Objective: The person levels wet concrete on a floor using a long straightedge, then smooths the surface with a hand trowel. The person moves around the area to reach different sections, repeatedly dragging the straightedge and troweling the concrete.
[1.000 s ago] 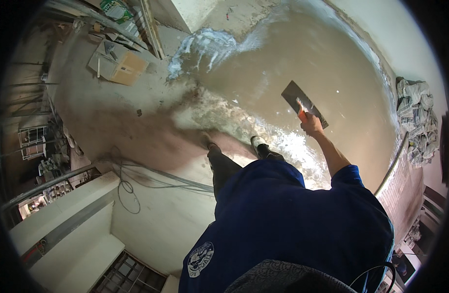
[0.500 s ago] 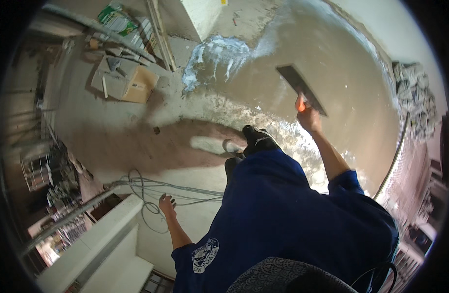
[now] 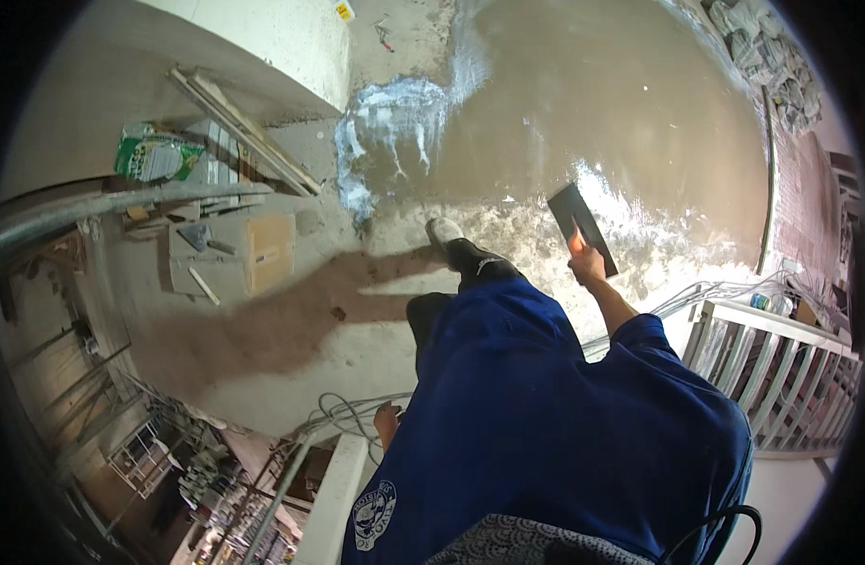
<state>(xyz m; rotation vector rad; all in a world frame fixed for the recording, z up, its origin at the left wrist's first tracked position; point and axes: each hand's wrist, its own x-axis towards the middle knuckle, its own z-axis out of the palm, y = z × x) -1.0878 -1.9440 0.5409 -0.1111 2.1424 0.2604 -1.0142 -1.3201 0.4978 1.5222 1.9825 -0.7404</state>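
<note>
My right hand (image 3: 590, 267) is closed round the orange handle of a trowel (image 3: 584, 226) with a long, dark rectangular blade. The trowel is over the pale, rough strip of floor along the near edge of a smooth grey-brown coating (image 3: 602, 104). Whether the blade touches the floor I cannot tell. White, streaky patches (image 3: 395, 122) mark the coating's left edge. My left hand (image 3: 386, 421) hangs low at my side near some loose cables (image 3: 343, 411), its fingers loosely bent and partly hidden, with nothing seen in them.
At left lies a cardboard box (image 3: 267, 252) with a small scraper (image 3: 204, 239) on it. Wooden strips (image 3: 249, 132) and a green bag (image 3: 156, 153) are beyond it. A white railing (image 3: 776, 367) stands at right, and crumpled sheeting (image 3: 767, 56) lies at far right.
The trowel in my right hand has come off the middle of the coating, nearer to me. My left hand has drawn in toward my body. The view has turned and my feet have shifted.
</note>
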